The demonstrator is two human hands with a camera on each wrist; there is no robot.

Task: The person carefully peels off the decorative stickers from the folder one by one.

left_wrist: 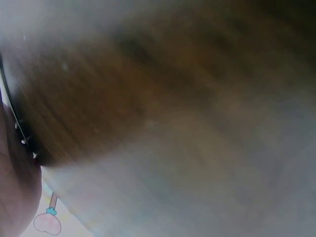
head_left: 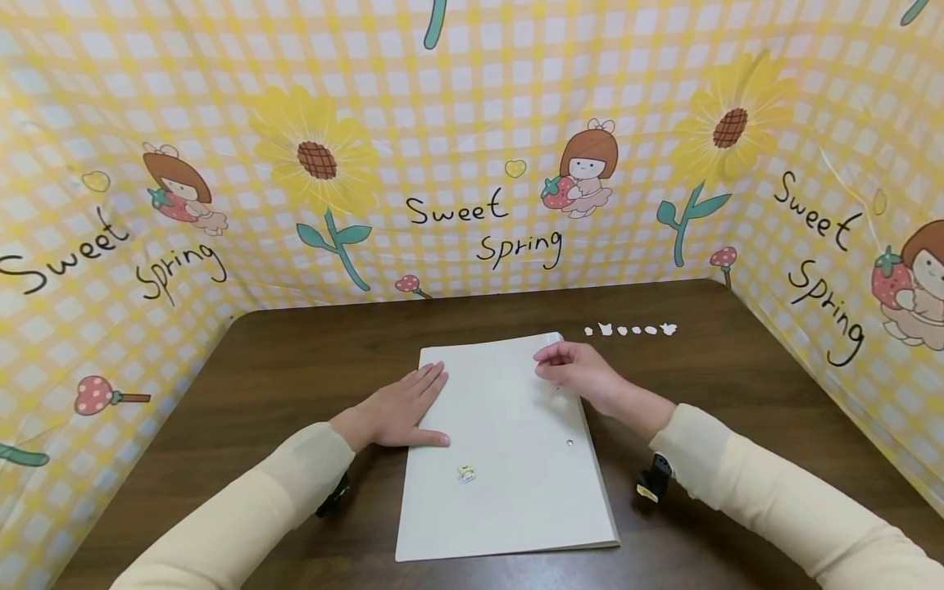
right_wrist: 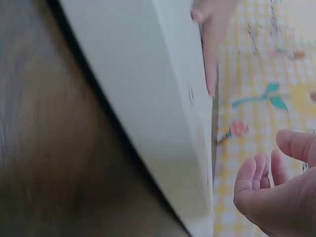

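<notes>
A white booklet-like sheet stack [head_left: 509, 492] lies on the dark wooden table, a little right of the middle in the head view. My left hand [head_left: 406, 410] rests flat on its left side, fingers straight and thumb spread. Over its upper right edge hovers my right hand [head_left: 583, 375], fingers loosely bent. The right wrist view shows a small gap between this thumb [right_wrist: 295, 145] and the fingers, with nothing visible held there. On the white surface are a small yellow-and-white sticker-like piece [head_left: 466, 474], a tiny shiny bead-like dot [head_left: 569, 442] and another tiny speck [head_left: 558, 388].
Several small white pieces [head_left: 623, 331] lie in a row at the table's back right. A yellow checked cloth [head_left: 457, 164] with printed flowers and lettering stands round the back and sides of the table [head_left: 295, 344]. The left wrist view is mostly blurred.
</notes>
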